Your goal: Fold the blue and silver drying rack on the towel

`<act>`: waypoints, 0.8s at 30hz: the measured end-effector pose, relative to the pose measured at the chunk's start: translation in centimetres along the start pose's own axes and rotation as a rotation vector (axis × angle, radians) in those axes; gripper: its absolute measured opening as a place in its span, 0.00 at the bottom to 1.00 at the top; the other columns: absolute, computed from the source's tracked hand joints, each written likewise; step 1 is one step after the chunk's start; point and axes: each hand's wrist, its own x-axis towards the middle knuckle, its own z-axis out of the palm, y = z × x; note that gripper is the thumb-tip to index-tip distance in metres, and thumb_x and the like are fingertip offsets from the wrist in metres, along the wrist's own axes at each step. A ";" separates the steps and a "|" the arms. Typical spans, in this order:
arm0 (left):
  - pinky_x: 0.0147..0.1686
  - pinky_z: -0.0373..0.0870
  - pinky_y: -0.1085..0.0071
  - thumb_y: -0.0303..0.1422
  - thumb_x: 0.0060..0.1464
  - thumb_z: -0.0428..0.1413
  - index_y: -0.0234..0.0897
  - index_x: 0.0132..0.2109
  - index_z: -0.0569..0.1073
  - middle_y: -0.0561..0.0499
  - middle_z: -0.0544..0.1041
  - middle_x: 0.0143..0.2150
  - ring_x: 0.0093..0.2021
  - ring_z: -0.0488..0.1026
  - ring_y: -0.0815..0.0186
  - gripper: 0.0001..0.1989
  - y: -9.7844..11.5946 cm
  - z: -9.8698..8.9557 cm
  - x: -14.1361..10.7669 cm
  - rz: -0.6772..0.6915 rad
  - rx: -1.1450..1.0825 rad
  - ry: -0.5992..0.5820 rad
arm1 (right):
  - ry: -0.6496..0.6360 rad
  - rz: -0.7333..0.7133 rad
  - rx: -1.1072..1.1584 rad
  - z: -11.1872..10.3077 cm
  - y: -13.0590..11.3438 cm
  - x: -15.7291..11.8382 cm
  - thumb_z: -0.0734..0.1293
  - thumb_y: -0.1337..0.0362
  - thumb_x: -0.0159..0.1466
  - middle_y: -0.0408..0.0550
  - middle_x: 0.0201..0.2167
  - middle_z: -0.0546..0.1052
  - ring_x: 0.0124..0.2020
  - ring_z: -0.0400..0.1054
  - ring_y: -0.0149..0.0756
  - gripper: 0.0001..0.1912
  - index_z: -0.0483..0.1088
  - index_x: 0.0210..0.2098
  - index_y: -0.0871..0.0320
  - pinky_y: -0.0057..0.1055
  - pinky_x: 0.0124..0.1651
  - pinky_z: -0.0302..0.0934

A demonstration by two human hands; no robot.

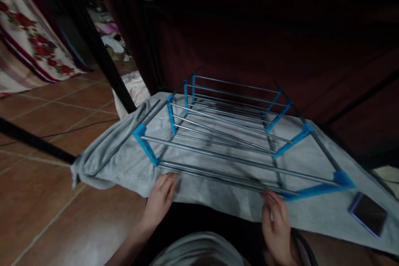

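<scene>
A shoe-rack-like frame (218, 158) of thin metal rods and blue plastic connectors (146, 144) lies on a grey blanket in front of me. Two rods run close together along its near lower edge (212, 175). My left hand (162, 195) is just below the left part of these rods, fingers stretched and loosely bent; whether the fingertips touch metal is unclear. At the right end, near the front blue connector (318, 189), my right hand (276, 220) has its fingers closed on a rod. Some rods further back cross at a slant.
The grey blanket (109, 156) covers a raised surface and hangs over its left side. A phone (369, 214) lies on it at the right. Dark posts (37, 141) stand at the left, by a tiled floor (62, 199). A dark red curtain (237, 50) hangs behind.
</scene>
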 end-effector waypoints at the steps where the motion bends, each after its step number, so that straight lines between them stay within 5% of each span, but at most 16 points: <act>1: 0.49 0.77 0.59 0.35 0.65 0.48 0.36 0.49 0.74 0.44 0.78 0.45 0.47 0.77 0.60 0.14 -1.4 -0.3 -0.4 -0.162 -0.056 0.094 | -0.077 -0.085 -0.021 1.2 -0.7 0.6 0.58 0.66 0.70 0.53 0.54 0.73 0.56 0.68 0.48 0.17 0.71 0.55 0.51 0.51 0.58 0.62; 4: 0.46 0.78 0.58 0.43 0.61 0.51 0.35 0.51 0.70 0.43 0.76 0.46 0.45 0.77 0.59 0.18 -4.8 -0.6 -0.7 -0.478 -0.180 0.304 | -0.243 -0.294 -0.126 4.5 -2.5 3.2 0.57 0.69 0.70 0.51 0.56 0.74 0.56 0.68 0.47 0.21 0.69 0.59 0.49 0.51 0.60 0.61; 11: 0.54 0.73 0.52 0.40 0.59 0.52 0.33 0.62 0.62 0.37 0.69 0.56 0.59 0.70 0.53 0.27 -7.0 1.0 1.6 -0.502 -0.263 0.314 | -0.465 -0.481 -0.335 9.3 -4.1 6.2 0.58 0.72 0.70 0.52 0.43 0.79 0.44 0.74 0.43 0.18 0.69 0.56 0.55 0.44 0.54 0.64; 17: 0.59 0.67 0.47 0.36 0.56 0.53 0.35 0.65 0.61 0.38 0.69 0.55 0.58 0.68 0.52 0.31 -8.2 1.9 3.9 -0.444 -0.259 0.465 | -0.420 -0.474 -0.361 9.4 -3.9 6.3 0.58 0.69 0.72 0.51 0.45 0.79 0.45 0.74 0.41 0.14 0.70 0.53 0.56 0.39 0.50 0.66; 24: 0.61 0.64 0.51 0.34 0.55 0.56 0.39 0.65 0.62 0.39 0.70 0.60 0.59 0.69 0.53 0.31 -7.8 0.3 6.1 -0.309 -0.303 0.537 | -0.370 -0.469 -0.312 8.0 -4.5 7.0 0.58 0.67 0.73 0.51 0.43 0.79 0.43 0.74 0.41 0.13 0.71 0.52 0.57 0.38 0.48 0.67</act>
